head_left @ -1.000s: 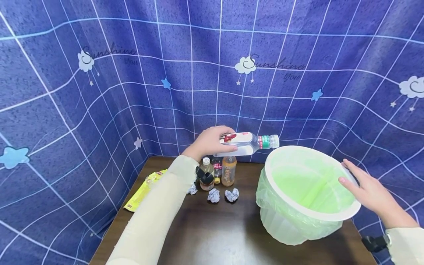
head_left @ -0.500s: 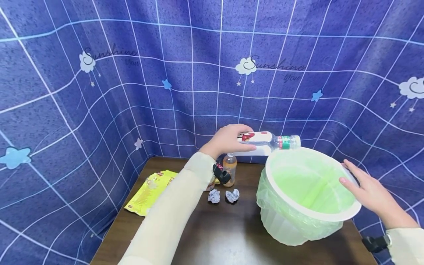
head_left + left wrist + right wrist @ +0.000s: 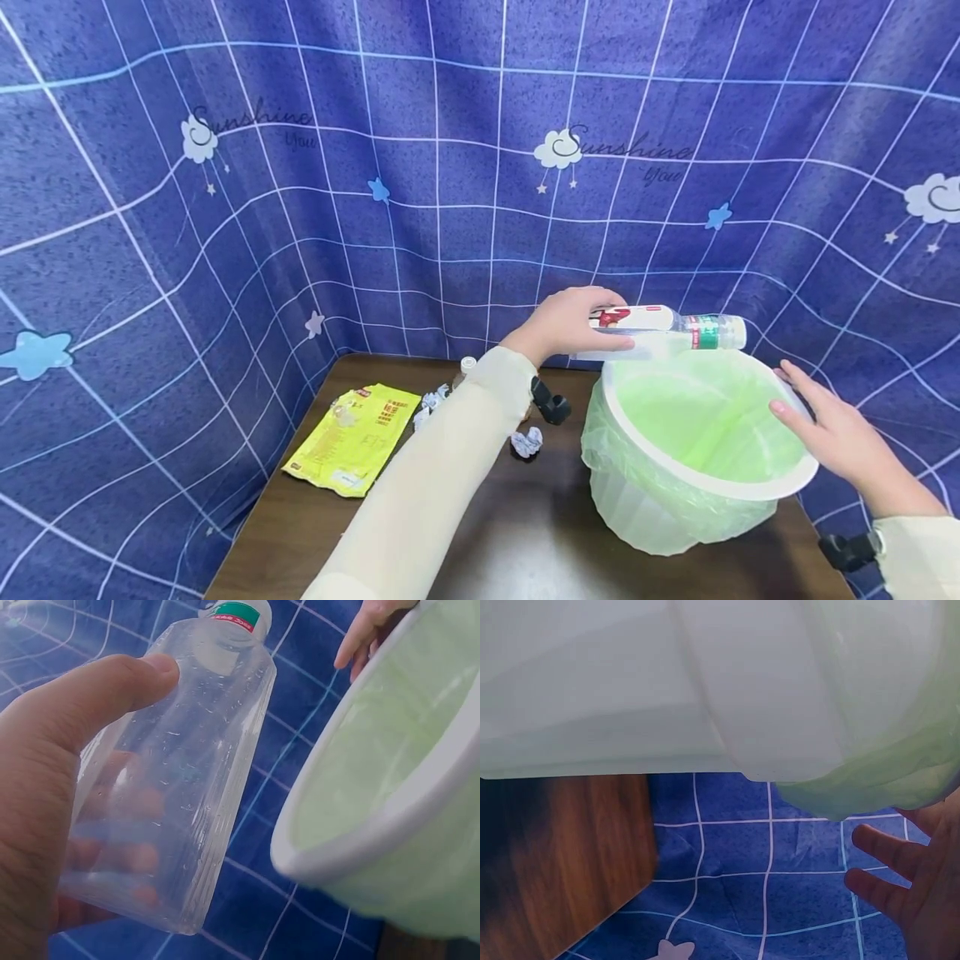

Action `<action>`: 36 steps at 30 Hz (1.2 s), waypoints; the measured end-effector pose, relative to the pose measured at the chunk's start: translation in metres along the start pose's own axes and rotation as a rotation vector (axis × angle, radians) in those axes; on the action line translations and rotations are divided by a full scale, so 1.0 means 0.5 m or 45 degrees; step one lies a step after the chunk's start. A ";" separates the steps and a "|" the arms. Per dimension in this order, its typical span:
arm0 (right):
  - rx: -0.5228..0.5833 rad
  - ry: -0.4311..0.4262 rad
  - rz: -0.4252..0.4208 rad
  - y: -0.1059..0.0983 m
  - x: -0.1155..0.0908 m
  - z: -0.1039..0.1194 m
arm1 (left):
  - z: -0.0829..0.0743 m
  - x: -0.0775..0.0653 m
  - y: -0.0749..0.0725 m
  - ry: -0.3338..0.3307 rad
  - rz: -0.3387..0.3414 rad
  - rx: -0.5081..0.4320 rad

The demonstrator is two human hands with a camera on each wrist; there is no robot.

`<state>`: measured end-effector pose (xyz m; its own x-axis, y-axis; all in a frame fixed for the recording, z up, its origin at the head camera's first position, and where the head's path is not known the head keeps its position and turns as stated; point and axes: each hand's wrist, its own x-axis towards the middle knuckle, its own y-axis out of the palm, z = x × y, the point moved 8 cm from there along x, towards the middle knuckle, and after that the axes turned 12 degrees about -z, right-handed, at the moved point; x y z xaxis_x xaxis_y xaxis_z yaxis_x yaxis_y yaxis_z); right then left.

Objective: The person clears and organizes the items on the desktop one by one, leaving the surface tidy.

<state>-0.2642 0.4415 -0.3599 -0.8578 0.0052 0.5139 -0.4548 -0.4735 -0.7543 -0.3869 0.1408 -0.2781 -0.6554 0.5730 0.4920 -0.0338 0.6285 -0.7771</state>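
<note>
Blue fabric (image 3: pixel 420 108) w/ white grid lines, clouds & stars hangs behind a dark-brown tabletop (image 3: pixel 540 533). L hand (image 3: pixel 566 323): grip holding a clear bottle (image 3: pixel 652 321), thumb on 1 side, fingers on the other. Bottle's in the air approx. horiz., capped end pointing R, in head view overlapping the far rim of a white bin (image 3: pixel 667 521); L wrist view shows a gap btwn the 2. Bin is tilted, w/ a lt. green liner (image 3: pixel 611 450) folded over its rim. R hand (image 3: pixel 840 433) is at the bin's R rim: grip wide, fingers straight & spread. On tabletop, L side: flat yellow packet (image 3: pixel 352 437). Either side of L sleeve (image 3: pixel 435 475): crumpled paper (image 3: pixel 431 402) L, 1 paper ball (image 3: pixel 527 442) R. White-capped bottle (image 3: pixel 468 365) mostly hidden behind it.
</note>
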 end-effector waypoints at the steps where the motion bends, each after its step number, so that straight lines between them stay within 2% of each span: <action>1: 0.003 0.000 0.000 0.000 0.000 0.000 | -0.006 0.003 0.005 0.002 0.001 -0.007; 6: 0.009 0.005 0.012 -0.001 -0.001 -0.001 | -0.031 0.012 0.024 0.012 0.010 -0.057; 16: -0.015 -0.009 0.004 -0.001 0.002 -0.010 | -0.062 0.022 0.062 0.000 0.022 -0.105; 24: -0.037 -0.015 -0.003 -0.002 0.002 -0.007 | -0.068 0.025 0.085 -0.043 0.035 -0.117; 30: -0.048 -0.016 -0.005 -0.004 0.001 -0.004 | -0.074 0.028 0.097 -0.026 0.040 -0.113; 36: -0.047 -0.014 -0.008 -0.003 0.001 -0.004 | -0.077 0.027 0.107 -0.043 0.053 -0.137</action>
<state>-0.2644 0.4438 -0.3594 -0.8525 -0.0017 0.5228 -0.4687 -0.4404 -0.7658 -0.3685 0.2022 -0.2981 -0.6798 0.5829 0.4451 0.0743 0.6585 -0.7489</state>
